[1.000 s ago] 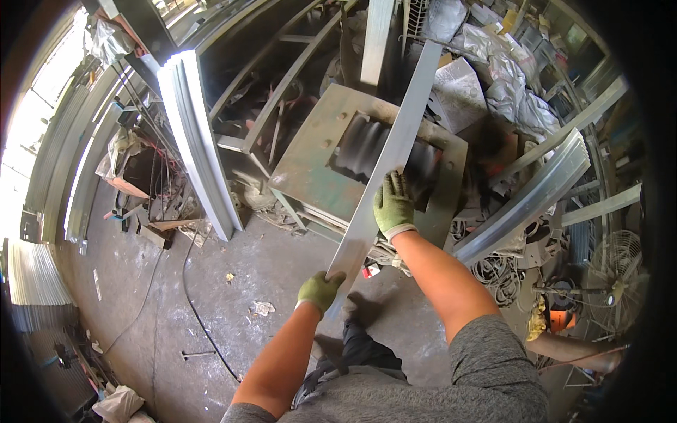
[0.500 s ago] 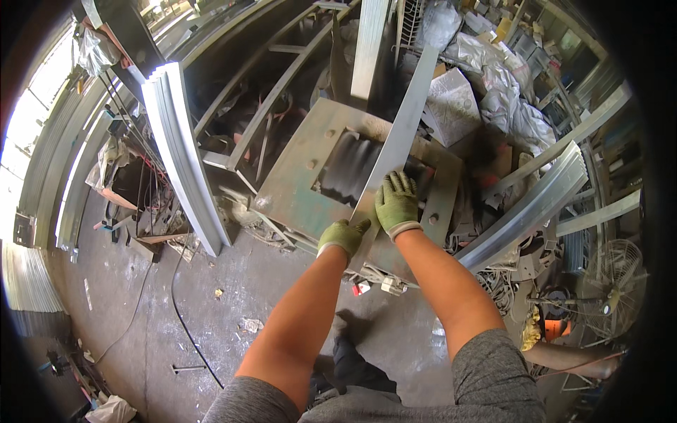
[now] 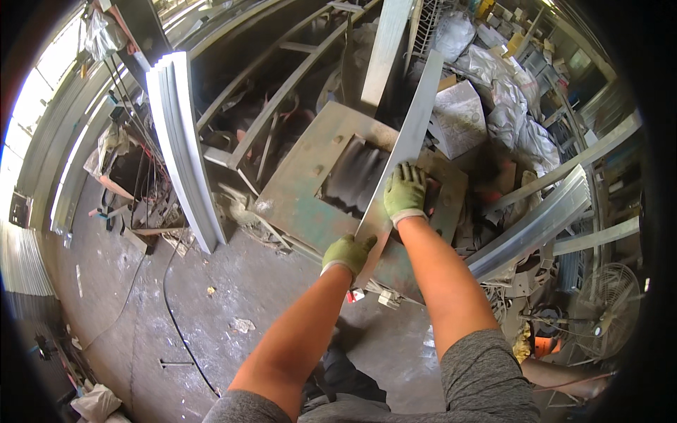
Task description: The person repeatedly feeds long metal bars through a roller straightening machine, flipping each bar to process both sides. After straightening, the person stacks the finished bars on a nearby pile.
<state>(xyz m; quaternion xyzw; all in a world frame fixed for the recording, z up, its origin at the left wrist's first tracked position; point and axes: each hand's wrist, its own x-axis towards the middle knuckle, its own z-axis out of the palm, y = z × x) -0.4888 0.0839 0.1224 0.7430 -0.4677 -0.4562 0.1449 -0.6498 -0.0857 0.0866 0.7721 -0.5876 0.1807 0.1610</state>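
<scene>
A long, flat grey metal strip slants across a greenish, worn metal machine housing, passing beside its square opening. Dark ribbed rollers show inside that opening. My left hand, in a green glove, is closed on the strip's near end, its thumb on the top face. Farther up, my gloved right hand lies on the strip with its fingers stretched out. The undersides of both hands are hidden, as is whatever bears the strip's far end.
A stack of shiny metal profiles leans left of the machine. Another profile bundle slopes along its right. White sacks and a dusty box crowd the far right. A fan stands near right; a black cable crosses the floor.
My right hand has slid farther up the strip, away from me. My left hand has come slightly nearer, still at the near end. The whole view has shifted a little.
</scene>
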